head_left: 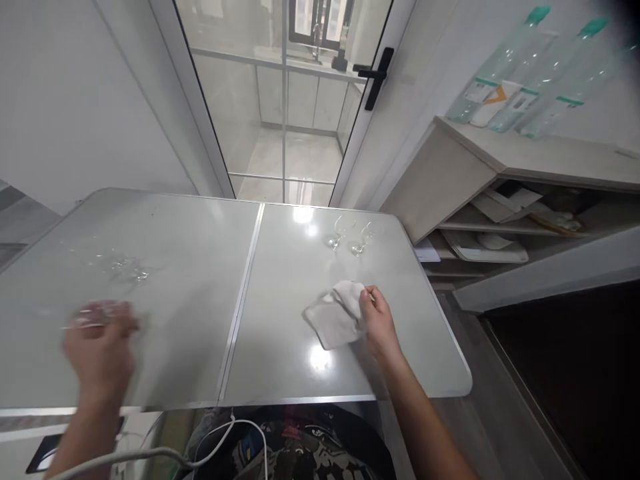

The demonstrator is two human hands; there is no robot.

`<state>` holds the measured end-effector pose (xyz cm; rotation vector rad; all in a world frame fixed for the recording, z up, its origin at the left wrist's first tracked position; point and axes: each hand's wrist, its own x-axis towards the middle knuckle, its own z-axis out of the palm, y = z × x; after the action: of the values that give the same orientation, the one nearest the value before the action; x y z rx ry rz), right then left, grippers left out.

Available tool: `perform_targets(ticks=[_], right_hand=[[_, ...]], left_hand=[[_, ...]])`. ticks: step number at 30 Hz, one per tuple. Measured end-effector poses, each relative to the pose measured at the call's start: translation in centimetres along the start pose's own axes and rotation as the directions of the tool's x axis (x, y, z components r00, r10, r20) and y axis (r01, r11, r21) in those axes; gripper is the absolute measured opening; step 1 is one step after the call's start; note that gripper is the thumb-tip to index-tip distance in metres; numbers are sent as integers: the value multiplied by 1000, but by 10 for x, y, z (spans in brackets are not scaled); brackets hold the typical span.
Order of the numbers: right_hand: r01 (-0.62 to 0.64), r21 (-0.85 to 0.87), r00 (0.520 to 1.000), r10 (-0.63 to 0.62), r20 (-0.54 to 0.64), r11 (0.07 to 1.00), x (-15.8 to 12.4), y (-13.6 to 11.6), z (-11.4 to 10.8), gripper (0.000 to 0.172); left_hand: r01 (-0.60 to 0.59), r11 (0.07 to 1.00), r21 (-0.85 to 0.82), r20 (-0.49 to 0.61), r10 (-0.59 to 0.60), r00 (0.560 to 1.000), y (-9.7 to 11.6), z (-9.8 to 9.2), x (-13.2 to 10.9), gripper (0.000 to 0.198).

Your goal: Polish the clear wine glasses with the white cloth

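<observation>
On the right half of the table, my right hand (379, 320) pinches the edge of a white cloth (335, 319), which spreads to the left of my fingers. My left hand (103, 343) is over the left half, blurred by motion, its fingers closed round a clear glass object (97, 313) whose shape is smeared. Beyond it lie several clear glass pieces (125, 267), hard to tell apart. Two clear glasses (357, 248) rest near the far right edge, past the cloth.
The light table (280, 267) has a metal seam across it. A glass door (285, 100) stands behind. At the right are a shelf unit (470, 153) and clear bottles with green caps (530, 73). A white cable (220, 440) hangs at the near edge.
</observation>
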<state>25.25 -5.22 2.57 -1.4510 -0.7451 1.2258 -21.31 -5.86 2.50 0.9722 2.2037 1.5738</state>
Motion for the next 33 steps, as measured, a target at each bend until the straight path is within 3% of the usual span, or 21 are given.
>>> perform_targets(ticks=[1, 3, 6, 8, 11, 13, 16, 18, 22, 24, 26, 27, 29, 31, 33], right_hand=[[16, 12, 1000, -16, -2, 1000, 0, -1, 9, 45], [7, 87, 999, -10, 36, 996, -1, -3, 27, 43], [-56, 228, 996, 39, 79, 972, -6, -10, 51, 37], [-151, 291, 982, 110, 151, 945, -11, -14, 64, 32], [-306, 286, 921, 206, 330, 908, -20, -16, 75, 39], [-358, 251, 869, 223, 441, 899, -28, -14, 76, 54], [-362, 257, 829, 183, 529, 896, -41, -4, 73, 56], [-388, 291, 835, 200, 512, 874, -48, 5, 68, 48], [-534, 357, 827, 387, 407, 766, -47, 18, 54, 41], [-506, 457, 861, 398, 317, 732, -39, 17, 47, 36], [-403, 534, 914, 347, 208, 743, -30, 14, 42, 34], [-334, 547, 941, 304, 148, 767, -26, 12, 40, 34], [-156, 500, 983, 182, -2, 852, -22, 12, 38, 38], [46, 309, 993, -9, -118, 950, -24, 15, 37, 38], [213, 50, 977, -213, -7, 976, -30, 20, 36, 34]], left_hand=[[70, 998, 4, 149, -69, 986, 5, 12, -21, 46], [189, 981, -50, 401, -154, 903, 19, 39, -64, 51], [305, 942, -139, 681, -133, 720, 40, 81, -116, 53], [334, 924, -185, 786, -65, 615, 49, 103, -135, 51], [395, 889, -233, 855, -7, 519, 55, 121, -149, 54], [429, 859, -279, 856, 20, 517, 59, 125, -154, 51], [411, 863, -295, 806, -7, 593, 69, 122, -159, 45], [379, 884, -273, 764, -40, 644, 75, 118, -160, 43], [249, 944, -216, 678, -38, 734, 75, 109, -151, 36], [141, 980, -137, 656, -17, 754, 69, 105, -146, 35], [17, 999, -42, 675, 16, 737, 65, 102, -143, 37], [-52, 999, 1, 706, 36, 708, 64, 99, -144, 37], [-188, 981, 53, 792, 73, 606, 65, 95, -147, 36], [-305, 951, 56, 857, 112, 503, 69, 90, -151, 35], [-410, 911, 43, 874, 164, 457, 74, 87, -154, 37]])
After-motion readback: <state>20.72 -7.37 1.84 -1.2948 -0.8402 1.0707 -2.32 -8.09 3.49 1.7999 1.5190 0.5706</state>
